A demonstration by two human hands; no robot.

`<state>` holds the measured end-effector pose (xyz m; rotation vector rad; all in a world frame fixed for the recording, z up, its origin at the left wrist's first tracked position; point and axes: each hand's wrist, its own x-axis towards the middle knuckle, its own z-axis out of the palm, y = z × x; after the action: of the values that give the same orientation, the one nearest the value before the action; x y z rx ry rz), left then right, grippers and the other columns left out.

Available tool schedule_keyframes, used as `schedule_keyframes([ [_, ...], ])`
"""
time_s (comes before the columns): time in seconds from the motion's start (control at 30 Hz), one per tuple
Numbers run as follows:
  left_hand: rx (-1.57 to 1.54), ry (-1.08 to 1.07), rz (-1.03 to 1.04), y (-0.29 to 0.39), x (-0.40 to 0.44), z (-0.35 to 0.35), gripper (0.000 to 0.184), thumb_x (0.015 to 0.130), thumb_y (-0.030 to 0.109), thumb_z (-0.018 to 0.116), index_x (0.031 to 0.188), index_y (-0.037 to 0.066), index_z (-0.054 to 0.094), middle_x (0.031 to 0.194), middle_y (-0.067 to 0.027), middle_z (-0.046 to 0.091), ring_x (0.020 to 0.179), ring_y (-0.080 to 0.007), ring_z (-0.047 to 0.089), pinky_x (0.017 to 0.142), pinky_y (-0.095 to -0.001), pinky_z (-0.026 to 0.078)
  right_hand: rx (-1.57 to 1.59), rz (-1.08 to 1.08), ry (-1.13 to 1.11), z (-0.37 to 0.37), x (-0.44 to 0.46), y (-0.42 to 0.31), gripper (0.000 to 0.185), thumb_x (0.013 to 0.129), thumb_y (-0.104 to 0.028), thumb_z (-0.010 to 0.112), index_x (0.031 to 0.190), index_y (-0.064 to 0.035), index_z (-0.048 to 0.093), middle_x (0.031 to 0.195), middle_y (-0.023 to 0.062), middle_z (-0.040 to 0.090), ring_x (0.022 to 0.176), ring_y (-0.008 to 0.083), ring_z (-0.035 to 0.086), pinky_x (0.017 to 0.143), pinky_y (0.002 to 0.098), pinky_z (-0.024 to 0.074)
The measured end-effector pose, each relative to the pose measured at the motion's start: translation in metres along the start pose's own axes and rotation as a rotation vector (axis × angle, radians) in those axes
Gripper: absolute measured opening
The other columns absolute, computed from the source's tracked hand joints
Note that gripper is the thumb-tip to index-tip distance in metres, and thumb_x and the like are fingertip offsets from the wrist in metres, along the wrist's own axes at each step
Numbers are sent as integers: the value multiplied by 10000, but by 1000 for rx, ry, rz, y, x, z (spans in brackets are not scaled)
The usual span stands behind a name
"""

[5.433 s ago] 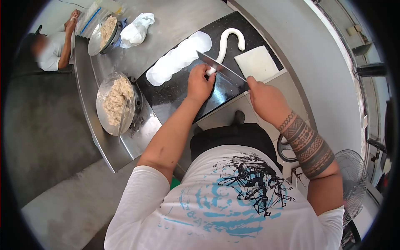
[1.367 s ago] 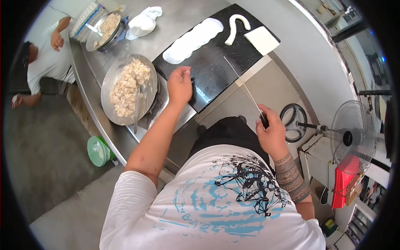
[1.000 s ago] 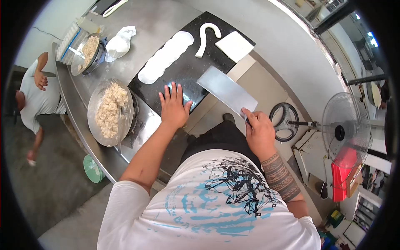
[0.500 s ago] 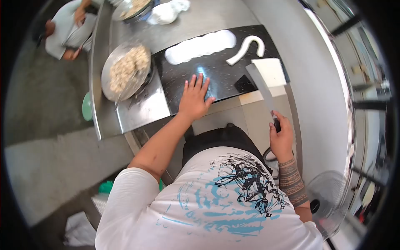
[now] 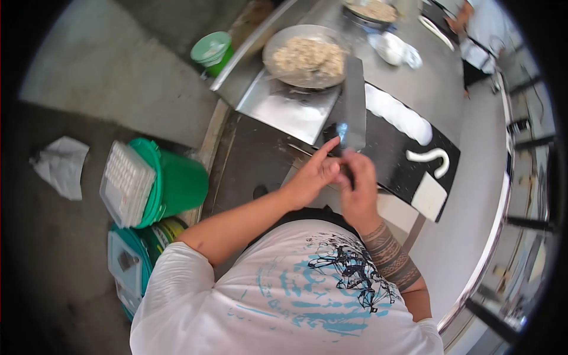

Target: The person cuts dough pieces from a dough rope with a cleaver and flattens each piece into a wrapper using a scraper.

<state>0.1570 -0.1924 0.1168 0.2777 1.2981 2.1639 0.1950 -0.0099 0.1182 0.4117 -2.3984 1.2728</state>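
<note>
My right hand [image 5: 360, 186] grips the dark handle of a large knife [image 5: 355, 100], its broad blade pointing away from me over the black slab [image 5: 387, 160]. Close against it is my left hand [image 5: 310, 180], index finger stretched out near the handle and the other fingers partly curled; whether it touches the handle is unclear. On the slab lies a row of overlapping flat white rounds [image 5: 397, 115], which look like dough. A hooked white dough strip [image 5: 431, 155] and a flat white rectangular piece [image 5: 429, 196] lie at the slab's right end.
A metal bowl of crumbly pale filling [image 5: 307, 56] stands beyond the knife, with another bowl [image 5: 374, 10] and a white plastic bag [image 5: 395, 49] farther back. Green buckets [image 5: 183, 183] stand on the floor at left. A person [image 5: 488, 29] works at the far right.
My view has swung left. My left hand has come off the slab to beside my right hand. The knife has moved from the slab's right end towards its left end, blade raised.
</note>
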Motion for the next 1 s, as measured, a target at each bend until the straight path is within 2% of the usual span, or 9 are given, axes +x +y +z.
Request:
schedule_keyframes([
  [0.07,-33,178,2,8,-27,-13,667,1110,346,607,1637,72,303,1452,-168,602,1350,-249,588,1118,-452,495,-12,-219,-296,17,11,-33,500,958,-186,734,1434,-68,637,1450,239,555,1201,384,603,1024,477,465],
  [0.17,-301,383,76,12,-60,-52,437,1116,106,531,1529,56,399,1429,-188,608,1371,-292,580,1164,-477,480,8,-346,-492,57,26,-42,452,945,-272,738,1353,-84,691,1405,191,623,1214,369,595,1035,506,441],
  [0.37,-412,575,284,35,-167,-127,419,1136,140,506,1530,60,388,1336,-185,653,1291,-296,640,1097,-480,533,185,-522,-645,167,61,-114,264,920,-145,782,1162,-44,751,1151,136,747,1093,345,672,950,456,509],
  [0.47,-337,795,240,62,-245,-163,358,1144,165,511,1474,67,414,1180,-146,680,1140,-278,692,1011,-492,585,286,-394,-525,223,78,-153,174,982,-86,728,1141,-15,738,1107,142,745,987,305,714,871,398,550],
  [0.57,-355,1033,436,72,-338,-185,226,1130,164,549,1339,98,492,944,-66,618,829,-211,640,824,-429,590,555,-111,-489,301,88,-182,141,1066,-61,642,1155,18,717,1012,99,742,918,170,726,840,299,553],
  [0.73,-541,1365,686,41,-475,-159,146,1110,203,600,1200,111,529,800,-23,537,683,-168,550,691,-368,518,633,-236,-932,435,59,-270,154,1062,-114,679,1145,7,728,953,58,737,879,127,706,791,284,556],
  [0.83,-581,1582,784,11,-501,-121,183,1101,249,628,1146,109,519,740,-19,509,642,-167,533,642,-362,505,620,-448,-1254,510,9,-353,169,1034,-138,696,1154,-24,732,970,141,754,833,216,723,763,339,569],
  [0.9,-631,1668,856,-13,-511,-102,224,1091,267,658,1127,102,512,719,-28,517,619,-174,540,614,-358,513,659,-691,-1311,559,-35,-412,195,1005,-144,686,1156,-24,717,1046,193,751,947,391,724,835,457,573],
  [1.0,-563,1807,952,-37,-527,-75,256,1110,336,619,1096,110,500,708,-33,512,591,-173,533,572,-357,505,584,-1059,-1289,630,-112,-480,203,988,-145,677,1162,-44,702,1123,213,731,1132,428,660,994,526,524],
])
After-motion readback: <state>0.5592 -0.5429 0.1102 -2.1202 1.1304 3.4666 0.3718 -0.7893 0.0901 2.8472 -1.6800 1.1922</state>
